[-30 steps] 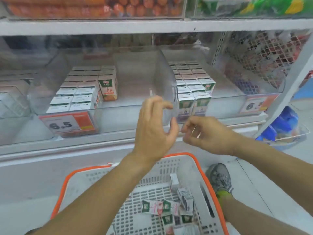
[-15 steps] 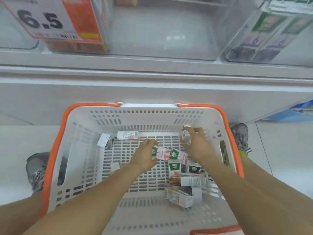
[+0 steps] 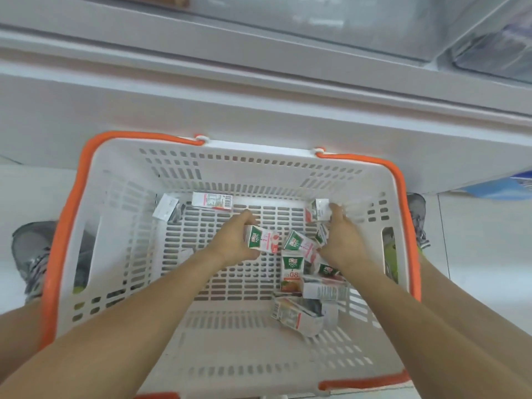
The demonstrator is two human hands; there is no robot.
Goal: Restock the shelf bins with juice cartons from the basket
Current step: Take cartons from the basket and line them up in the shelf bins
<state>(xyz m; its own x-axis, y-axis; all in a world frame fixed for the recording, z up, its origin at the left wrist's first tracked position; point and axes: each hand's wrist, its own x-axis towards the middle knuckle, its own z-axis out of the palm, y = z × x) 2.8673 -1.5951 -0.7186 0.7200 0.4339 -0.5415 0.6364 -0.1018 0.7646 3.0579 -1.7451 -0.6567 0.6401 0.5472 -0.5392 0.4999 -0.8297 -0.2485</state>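
Observation:
A white perforated basket (image 3: 121,254) with orange handles stands on the floor below me. Both hands are down inside it. My left hand (image 3: 233,240) grips a small green-and-white juice carton (image 3: 263,240) near the middle of the basket floor. My right hand (image 3: 342,243) holds a white carton (image 3: 319,210) at its fingertips near the far right corner, and rests over other cartons. Several more cartons (image 3: 293,267) lie loose on the right side of the basket floor. Another carton (image 3: 213,200) lies by the far wall.
The white shelf front (image 3: 259,90) runs across the top, with clear plastic bins (image 3: 489,53) above it, blurred. My shoes (image 3: 31,254) stand on the white floor to either side of the basket. A blue package (image 3: 503,187) lies at the right.
One second ago both hands were up at the shelf bins. My view dropped to the basket and both hands went in; the left hand has since closed round a carton and the right round another.

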